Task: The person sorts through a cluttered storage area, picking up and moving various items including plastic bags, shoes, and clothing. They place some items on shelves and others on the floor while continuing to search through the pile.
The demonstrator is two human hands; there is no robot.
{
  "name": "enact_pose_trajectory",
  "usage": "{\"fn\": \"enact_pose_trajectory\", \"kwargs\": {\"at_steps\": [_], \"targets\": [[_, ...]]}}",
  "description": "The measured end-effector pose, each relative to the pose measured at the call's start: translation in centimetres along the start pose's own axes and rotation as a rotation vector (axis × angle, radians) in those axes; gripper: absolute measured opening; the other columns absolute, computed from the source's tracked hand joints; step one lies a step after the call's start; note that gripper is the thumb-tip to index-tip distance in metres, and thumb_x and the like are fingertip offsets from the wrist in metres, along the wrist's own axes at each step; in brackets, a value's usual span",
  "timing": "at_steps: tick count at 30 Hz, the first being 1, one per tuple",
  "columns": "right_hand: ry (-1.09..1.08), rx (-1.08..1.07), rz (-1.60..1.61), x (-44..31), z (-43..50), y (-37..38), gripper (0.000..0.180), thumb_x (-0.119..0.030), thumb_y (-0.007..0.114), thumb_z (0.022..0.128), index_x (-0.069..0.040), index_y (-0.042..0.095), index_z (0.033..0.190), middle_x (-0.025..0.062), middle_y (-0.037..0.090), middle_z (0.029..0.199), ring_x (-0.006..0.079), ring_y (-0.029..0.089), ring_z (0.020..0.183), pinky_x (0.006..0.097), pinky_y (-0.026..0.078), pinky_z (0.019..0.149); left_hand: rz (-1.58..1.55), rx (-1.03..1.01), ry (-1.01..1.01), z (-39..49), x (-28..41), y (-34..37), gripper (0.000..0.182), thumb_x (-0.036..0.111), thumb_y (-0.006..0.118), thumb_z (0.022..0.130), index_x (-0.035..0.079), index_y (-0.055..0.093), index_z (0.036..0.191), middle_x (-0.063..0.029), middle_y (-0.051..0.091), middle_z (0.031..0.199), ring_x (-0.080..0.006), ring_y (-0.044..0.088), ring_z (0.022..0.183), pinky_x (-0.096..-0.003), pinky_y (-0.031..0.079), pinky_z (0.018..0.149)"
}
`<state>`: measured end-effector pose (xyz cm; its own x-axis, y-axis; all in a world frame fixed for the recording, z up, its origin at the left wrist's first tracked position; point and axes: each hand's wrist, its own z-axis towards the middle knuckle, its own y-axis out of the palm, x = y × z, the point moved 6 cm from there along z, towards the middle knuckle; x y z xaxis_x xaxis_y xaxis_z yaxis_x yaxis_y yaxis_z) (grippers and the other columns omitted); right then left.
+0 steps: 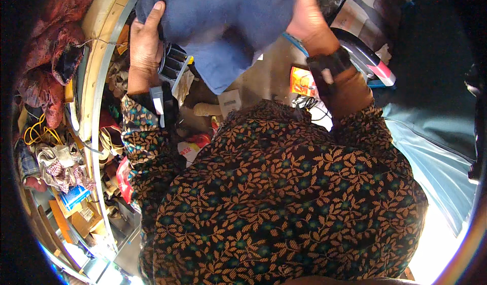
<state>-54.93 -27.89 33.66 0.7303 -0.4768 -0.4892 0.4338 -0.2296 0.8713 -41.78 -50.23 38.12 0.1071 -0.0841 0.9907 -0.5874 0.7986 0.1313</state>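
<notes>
A dark blue cloth (pixel 220 15) is spread between my two hands at the top of the view, with one corner hanging down in the middle. My left hand (pixel 146 43) grips its left edge, thumb on the near face. At the right edge my right hand (pixel 308 18) holds the cloth; it is blurred, and its fingertips are cut off or hidden. Both wrists wear dark bands. The cloth's upper part runs out of view, and it covers part of the floor behind it.
A wooden beam (pixel 97 56) runs down the left, beside dark red clothing (pixel 49 56) and cardboard boxes (pixel 85 216). A black slatted crate (pixel 173 62) stands beyond my left wrist. An orange packet (pixel 302 81) lies below my right hand. Dark green sheeting (pixel 433 95) hangs at right.
</notes>
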Motion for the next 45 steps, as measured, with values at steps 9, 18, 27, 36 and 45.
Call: {"fn": "enact_pose_trajectory", "kwargs": {"at_steps": [9, 18, 27, 36, 45], "targets": [[0.107, -0.224, -0.301, -0.2, 2.1, 3.6, 0.036, -0.015, 0.059, 0.083, 0.004, 0.053, 0.114, 0.0127, 0.059, 0.111, 0.0227, 0.058, 0.098, 0.0346, 0.045, 0.089, -0.241, -0.03, 0.012, 2.1, 0.8, -4.6, 0.037, 0.022, 0.062, 0.082, -0.002, 0.053, 0.108, -0.0106, 0.059, 0.106, -0.0222, 0.056, 0.097, -0.0355, 0.042, 0.088], [-0.041, 0.119, -0.911, 1.1, 4.2, 1.3, 0.039, -0.024, 0.074, 0.065, 0.004, 0.063, 0.09, 0.0093, 0.065, 0.081, 0.0192, 0.061, 0.069, 0.0314, 0.05, 0.066, 0.926, 0.21, 0.629, -0.1, 3.9, -0.2, 0.055, 0.027, 0.071, 0.072, -0.003, 0.05, 0.113, -0.0162, 0.061, 0.097, -0.0261, 0.056, 0.096, -0.0351, 0.044, 0.085], [-0.328, -0.133, -1.222, -2.5, -0.8, 1.9, 0.031, -0.025, 0.059, 0.085, 0.0, 0.055, 0.104, 0.0048, 0.06, 0.089, 0.015, 0.057, 0.085, 0.0297, 0.046, 0.077, 1.438, -0.181, 0.712, -0.8, 2.9, 8.1, 0.038, 0.023, 0.074, 0.066, 0.017, 0.059, 0.1, -0.0094, 0.064, 0.086, -0.0298, 0.062, 0.079, -0.036, 0.05, 0.066], [0.502, -0.082, -0.075, 13.5, 0.2, -11.2, 0.035, -0.027, 0.052, 0.088, -0.003, 0.055, 0.112, 0.0102, 0.059, 0.11, 0.0211, 0.057, 0.097, 0.0351, 0.043, 0.089, 1.655, -0.382, 1.219, -7.6, 9.2, 10.8, 0.032, 0.01, 0.062, 0.06, 0.014, 0.061, 0.091, -0.0036, 0.05, 0.069, -0.0199, 0.053, 0.064, -0.0316, 0.044, 0.058], [0.185, 0.009, -0.417, 7.8, 4.3, -9.2, 0.035, -0.022, 0.053, 0.086, -0.001, 0.055, 0.113, 0.0096, 0.059, 0.11, 0.025, 0.053, 0.101, 0.0365, 0.038, 0.094, 1.507, -0.862, 0.429, -12.5, -2.5, 2.9, 0.054, 0.017, 0.063, 0.07, 0.01, 0.048, 0.121, -0.0103, 0.054, 0.112, -0.0262, 0.054, 0.095, -0.0391, 0.044, 0.079]]}}
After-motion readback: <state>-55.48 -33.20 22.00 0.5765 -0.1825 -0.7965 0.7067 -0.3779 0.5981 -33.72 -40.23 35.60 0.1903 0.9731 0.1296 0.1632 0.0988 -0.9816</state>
